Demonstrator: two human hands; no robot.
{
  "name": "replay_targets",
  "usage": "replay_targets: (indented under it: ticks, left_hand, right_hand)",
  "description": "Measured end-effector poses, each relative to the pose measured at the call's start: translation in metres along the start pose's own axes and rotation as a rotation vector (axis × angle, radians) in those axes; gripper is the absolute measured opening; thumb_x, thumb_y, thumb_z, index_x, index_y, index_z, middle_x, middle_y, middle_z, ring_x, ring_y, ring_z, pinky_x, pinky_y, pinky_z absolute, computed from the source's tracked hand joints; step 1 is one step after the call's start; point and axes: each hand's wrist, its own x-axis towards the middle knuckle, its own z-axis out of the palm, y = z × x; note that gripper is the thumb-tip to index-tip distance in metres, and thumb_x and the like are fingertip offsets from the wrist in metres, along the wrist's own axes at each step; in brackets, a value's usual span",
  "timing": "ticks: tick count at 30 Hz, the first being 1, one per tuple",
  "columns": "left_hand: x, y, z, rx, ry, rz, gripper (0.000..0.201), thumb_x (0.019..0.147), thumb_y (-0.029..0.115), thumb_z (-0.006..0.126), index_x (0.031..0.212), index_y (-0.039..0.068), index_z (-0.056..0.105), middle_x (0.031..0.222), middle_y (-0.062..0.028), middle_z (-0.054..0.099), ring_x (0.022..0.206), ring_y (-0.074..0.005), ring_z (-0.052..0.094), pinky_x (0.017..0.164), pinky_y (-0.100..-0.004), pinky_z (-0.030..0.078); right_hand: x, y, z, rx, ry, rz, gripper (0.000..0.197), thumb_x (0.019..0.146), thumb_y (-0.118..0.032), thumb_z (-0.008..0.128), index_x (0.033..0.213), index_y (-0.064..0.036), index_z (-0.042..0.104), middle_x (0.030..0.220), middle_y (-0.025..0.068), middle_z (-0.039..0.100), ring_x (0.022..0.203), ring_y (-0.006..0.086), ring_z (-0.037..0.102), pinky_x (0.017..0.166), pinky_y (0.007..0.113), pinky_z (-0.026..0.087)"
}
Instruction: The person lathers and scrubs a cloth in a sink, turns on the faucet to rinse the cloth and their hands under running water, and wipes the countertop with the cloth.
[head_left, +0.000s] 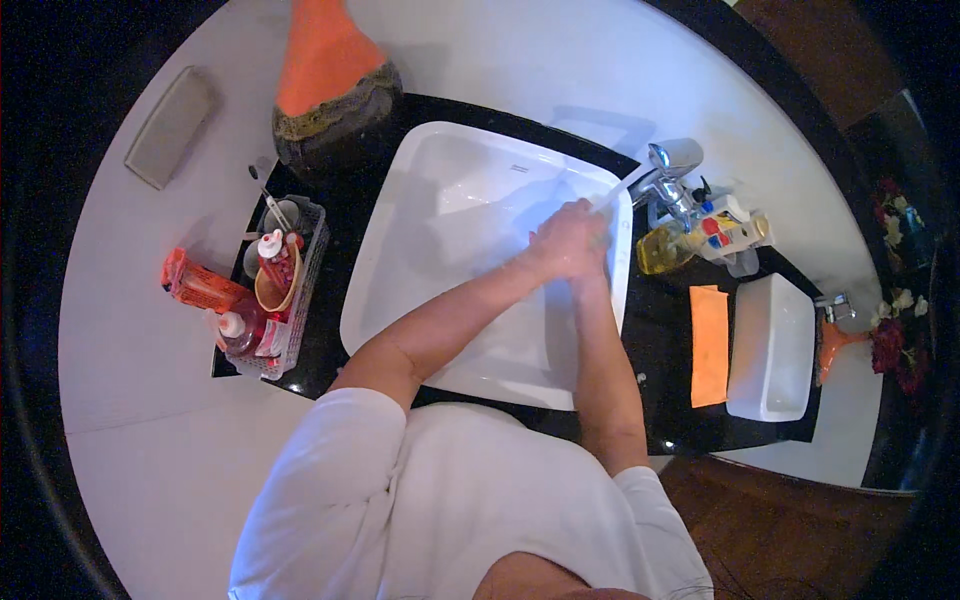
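Over the right side of a white rectangular sink [455,300], both of my hands are pressed together near the tap. My left hand [566,232] comes in from the left and wraps over the right one. My right hand [590,262] lies against it, its fingers mostly hidden. A pale stream of water [618,190] runs from the chrome tap [672,185] down to the hands. Their skin looks wet. No other object shows between them.
Beside the tap stand a yellow liquid bottle [662,250] and other bottles. Further right are an orange cloth [709,345] and a white rectangular container [772,350]. A grey basket [318,240] of toiletries sits left, near a large orange-and-dark vase [335,110].
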Motion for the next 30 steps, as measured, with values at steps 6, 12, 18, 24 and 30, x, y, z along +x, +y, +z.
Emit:
replay_targets:
  ticks: [6,12,18,24,30]
  left_hand:
    - [0.015,-0.024,0.006,-0.359,0.105,-0.107,0.037,0.064,0.019,0.062,0.100,0.008,0.060,0.112,-0.0230,0.050,0.109,-0.0382,0.045,0.090,-0.0471,0.038]
    - [-0.002,0.018,-0.010,0.102,0.208,0.239,0.034,0.068,0.027,0.059,0.094,0.004,0.061,0.105,-0.0184,0.054,0.105,-0.0351,0.047,0.085,-0.0455,0.040]
    - [0.003,0.011,-0.011,0.196,0.147,0.003,0.023,0.072,0.027,0.054,0.080,0.006,0.060,0.088,-0.0144,0.054,0.087,-0.0299,0.050,0.073,-0.0447,0.041]
    - [0.013,0.004,-0.012,0.128,0.138,-0.029,0.025,0.074,0.025,0.052,0.077,0.001,0.060,0.082,-0.0180,0.056,0.083,-0.0327,0.054,0.071,-0.0424,0.045]
    - [0.033,0.010,-0.013,0.009,0.004,-0.208,0.028,0.072,0.025,0.053,0.080,0.000,0.062,0.082,-0.0200,0.059,0.083,-0.0346,0.058,0.073,-0.0442,0.047]
  right_hand:
    - [-0.002,0.001,0.009,0.055,0.104,0.118,0.033,0.088,-0.036,0.042,0.109,-0.0132,0.053,0.105,0.0087,0.056,0.099,0.0266,0.053,0.087,0.042,0.043]
    - [-0.004,-0.001,0.007,0.014,0.066,0.026,0.034,0.088,-0.036,0.041,0.109,-0.0118,0.052,0.107,0.0092,0.055,0.099,0.0256,0.053,0.087,0.040,0.042]
    - [-0.004,0.010,0.005,-0.011,0.057,-0.032,0.036,0.088,-0.037,0.040,0.110,-0.0103,0.050,0.108,0.0097,0.053,0.099,0.0247,0.052,0.087,0.038,0.042]
    - [0.000,0.014,0.002,-0.024,0.055,-0.090,0.037,0.089,-0.037,0.039,0.111,-0.0089,0.049,0.109,0.0102,0.052,0.100,0.0237,0.051,0.087,0.036,0.041]
    - [0.007,0.016,-0.015,-0.077,0.015,-0.224,0.039,0.089,-0.037,0.038,0.111,-0.0074,0.048,0.110,0.0107,0.051,0.100,0.0227,0.051,0.087,0.034,0.041]
